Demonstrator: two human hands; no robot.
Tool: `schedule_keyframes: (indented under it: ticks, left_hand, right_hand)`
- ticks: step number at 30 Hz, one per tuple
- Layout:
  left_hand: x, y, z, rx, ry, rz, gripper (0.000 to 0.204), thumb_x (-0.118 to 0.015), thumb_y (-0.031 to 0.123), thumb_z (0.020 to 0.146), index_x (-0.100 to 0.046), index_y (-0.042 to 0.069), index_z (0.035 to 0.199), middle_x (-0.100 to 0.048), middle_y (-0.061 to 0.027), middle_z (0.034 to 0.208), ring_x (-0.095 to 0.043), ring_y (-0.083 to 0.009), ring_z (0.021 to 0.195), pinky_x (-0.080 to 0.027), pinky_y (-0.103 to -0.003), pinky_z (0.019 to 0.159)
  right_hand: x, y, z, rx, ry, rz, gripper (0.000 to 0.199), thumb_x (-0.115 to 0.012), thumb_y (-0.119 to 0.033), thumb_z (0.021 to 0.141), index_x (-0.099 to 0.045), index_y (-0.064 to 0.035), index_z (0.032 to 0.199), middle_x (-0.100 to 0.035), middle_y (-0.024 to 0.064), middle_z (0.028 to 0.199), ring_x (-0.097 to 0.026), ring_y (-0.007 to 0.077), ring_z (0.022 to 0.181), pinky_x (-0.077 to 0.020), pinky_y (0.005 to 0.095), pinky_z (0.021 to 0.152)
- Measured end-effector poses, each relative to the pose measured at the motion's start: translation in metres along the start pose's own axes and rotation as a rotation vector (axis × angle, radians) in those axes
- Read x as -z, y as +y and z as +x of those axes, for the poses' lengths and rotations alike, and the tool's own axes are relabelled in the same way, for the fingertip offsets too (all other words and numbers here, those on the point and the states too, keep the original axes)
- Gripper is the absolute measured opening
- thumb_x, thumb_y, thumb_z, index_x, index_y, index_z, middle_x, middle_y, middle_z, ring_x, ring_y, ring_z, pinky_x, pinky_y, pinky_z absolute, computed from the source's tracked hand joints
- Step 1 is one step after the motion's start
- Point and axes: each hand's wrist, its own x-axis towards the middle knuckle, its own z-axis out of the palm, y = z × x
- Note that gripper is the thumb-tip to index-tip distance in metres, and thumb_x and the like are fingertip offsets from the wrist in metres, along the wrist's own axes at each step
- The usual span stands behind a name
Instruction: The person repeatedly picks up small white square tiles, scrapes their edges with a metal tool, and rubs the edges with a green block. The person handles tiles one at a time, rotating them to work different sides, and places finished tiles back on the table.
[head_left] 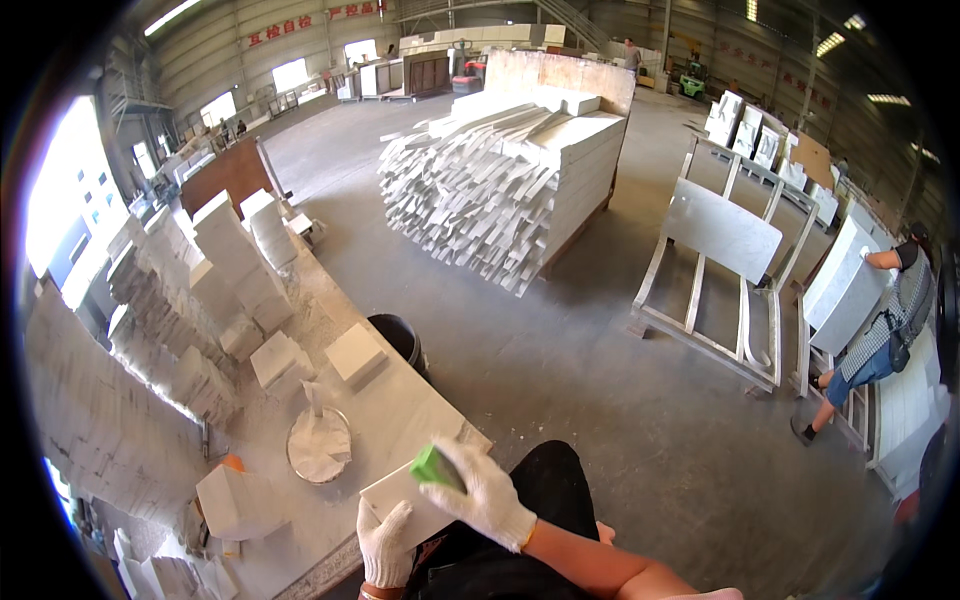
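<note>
White knitted gloves cover both my hands. My right hand [482,496] is closed round a small green block [432,466], slightly blurred, and holds it at the far edge of a pale stone tile [422,520]. My left hand [385,545] grips the same tile at its left side, with the thumb pointing up. The tile lies tilted at the near edge of the worktable [415,420], above my lap. Close by on the table is a round dish [320,447] of pale powder or paste with a scraper-like piece standing in it.
Stacks of cut stone pieces [240,260] line the table's left side, and a square block [355,353] lies near its edge. A black bucket [398,340] stands beyond. A crate of stone strips [480,180], a metal rack [715,270] and a co-worker [880,320] are farther off.
</note>
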Motion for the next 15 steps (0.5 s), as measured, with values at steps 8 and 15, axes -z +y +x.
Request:
schedule_keyframes:
  ticks: [8, 15]
  left_hand:
    - [0.004, 0.001, 0.006, 0.075, 0.006, 0.039, 0.04, -0.069, 0.01, 0.091, -0.053, 0.0, 0.126, -0.065, -0.0083, 0.111, -0.065, -0.0158, 0.095, -0.056, -0.03, 0.079]
    - [0.011, -0.016, 0.011, 0.115, 0.006, 0.016, 0.042, -0.072, 0.009, 0.09, -0.055, 0.0, 0.127, -0.066, -0.007, 0.114, -0.063, -0.0142, 0.102, -0.053, -0.03, 0.09]
  right_hand:
    - [0.004, -0.011, 0.0, 0.093, -0.021, -0.042, 0.064, -0.077, -0.032, 0.086, -0.054, -0.0038, 0.139, -0.064, 0.0163, 0.116, -0.064, 0.0326, 0.107, -0.0507, 0.0403, 0.094]
    - [0.0, 0.008, 0.007, -0.148, -0.004, 0.085, 0.065, -0.076, -0.019, 0.086, -0.05, 0.0013, 0.141, -0.06, 0.0202, 0.127, -0.061, 0.0287, 0.116, -0.0466, 0.0366, 0.102]
